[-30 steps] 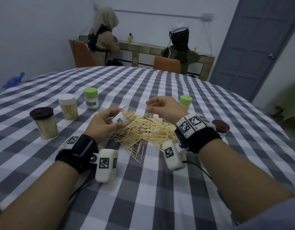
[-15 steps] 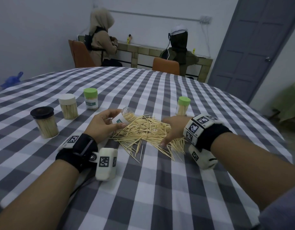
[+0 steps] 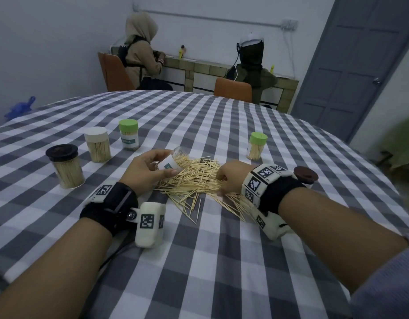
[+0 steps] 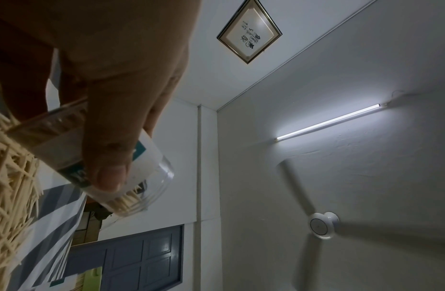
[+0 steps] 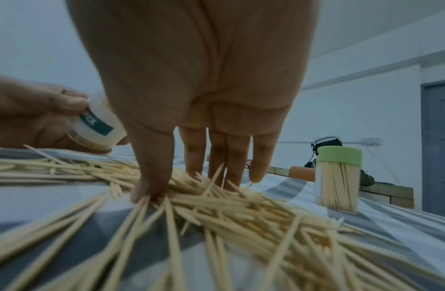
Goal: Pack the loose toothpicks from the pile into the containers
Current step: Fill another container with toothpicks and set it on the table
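the right hand (image 3: 230,178) has come down from above the pile (image 3: 198,178) and now sits at the pile's right side in the middle of the head frame, fingers (image 5: 151,183) nearly straight, spread and dug into the loose toothpicks, so another gather seems under way. the left hand (image 3: 146,172) still grips the open container (image 3: 174,161), fingers clamped round it, tilted with its mouth over the pile's upper left edge and partly filled. capped containers stand well apart at left and upper right. the table (image 3: 222,261) has open checked cloth toward the frame's bottom, far from any edge.
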